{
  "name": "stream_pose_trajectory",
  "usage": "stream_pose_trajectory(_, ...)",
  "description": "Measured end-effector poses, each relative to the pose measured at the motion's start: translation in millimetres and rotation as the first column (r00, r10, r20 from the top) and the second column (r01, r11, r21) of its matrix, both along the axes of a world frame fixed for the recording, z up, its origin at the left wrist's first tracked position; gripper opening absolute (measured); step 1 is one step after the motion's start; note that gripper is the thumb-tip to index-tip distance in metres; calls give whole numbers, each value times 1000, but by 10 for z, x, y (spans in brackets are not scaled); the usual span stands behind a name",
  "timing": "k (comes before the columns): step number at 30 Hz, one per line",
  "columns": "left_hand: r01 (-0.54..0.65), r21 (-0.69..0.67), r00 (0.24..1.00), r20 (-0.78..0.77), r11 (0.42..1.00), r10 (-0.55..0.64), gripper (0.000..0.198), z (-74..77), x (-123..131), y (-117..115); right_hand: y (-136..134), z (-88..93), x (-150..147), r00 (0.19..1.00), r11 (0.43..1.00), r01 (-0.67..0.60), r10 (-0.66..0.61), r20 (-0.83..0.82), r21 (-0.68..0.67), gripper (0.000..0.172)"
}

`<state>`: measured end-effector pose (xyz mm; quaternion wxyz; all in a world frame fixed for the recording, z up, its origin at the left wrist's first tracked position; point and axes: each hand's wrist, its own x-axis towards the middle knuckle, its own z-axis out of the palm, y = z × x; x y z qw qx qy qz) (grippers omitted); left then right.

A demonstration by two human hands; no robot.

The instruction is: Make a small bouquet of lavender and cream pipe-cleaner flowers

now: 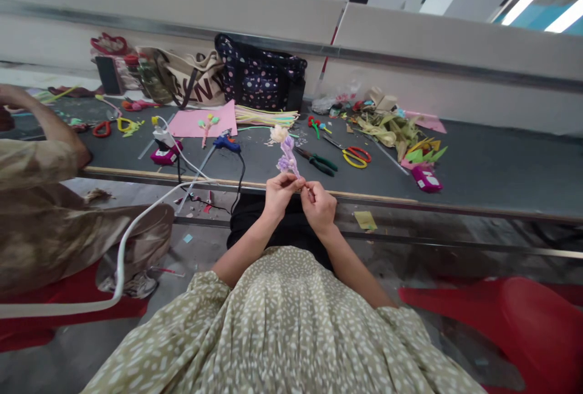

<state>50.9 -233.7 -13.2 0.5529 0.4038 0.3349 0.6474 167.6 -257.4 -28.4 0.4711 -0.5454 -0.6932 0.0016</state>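
Between my hands, at the table's front edge, is a handmade flower stem (286,156) with a cream bloom on top and purple blossoms below. My left hand (281,192) pinches the stem under the blossoms. My right hand (319,203) is closed at its lower end, thumb and fingers together. Just beyond my hands lie green-handled pliers (317,161) and scissors (355,156) with red and yellow handles. A blue glue gun (226,142) rests to the left, its black cord hanging over the edge.
A pink sheet (186,122) and a bundle of pastel pipe cleaners (264,117) lie behind. Leafy craft material (392,130) is heaped at right. A white cable (132,224) loops off the table at left, near a co-worker's arm (59,124). Red stools (523,315) flank me.
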Motion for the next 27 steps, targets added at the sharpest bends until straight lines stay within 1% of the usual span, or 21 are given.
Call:
stream_pose_trajectory(7,-40,63,989,-136,997,49,25,1,-54,17,-7,69,43,984,995,-86,76,164,57,25)
stream_pose_trajectory(10,-38,94,977,-205,995,57,25,8,-67,17,-7,100,59,978,992,-124,117,175,31,27)
stream_pose_trajectory(12,-29,112,975,-217,993,53,24,9,-73,19,-9,113,69,979,990,-144,143,146,1,28)
stream_pose_trajectory(15,13,106,982,-191,994,8,24,4,-84,29,-6,121,82,984,980,-175,177,20,-93,28)
stream_pose_trajectory(18,70,79,989,-134,994,-59,24,1,-104,45,16,121,87,952,939,-272,230,-203,-209,26)
stream_pose_trajectory(20,123,58,989,-95,991,-117,25,3,-122,55,41,124,87,884,895,-380,276,-377,-235,25)
stream_pose_trajectory(22,186,33,981,-64,982,-184,25,11,-142,59,63,133,86,789,842,-489,316,-527,-228,25)
stream_pose_trajectory(24,255,3,967,-30,967,-254,26,21,-159,59,74,149,88,698,782,-579,332,-634,-229,26)
stream_pose_trajectory(27,340,-35,940,27,940,-339,26,37,-170,54,72,169,94,594,696,-674,312,-741,-247,28)
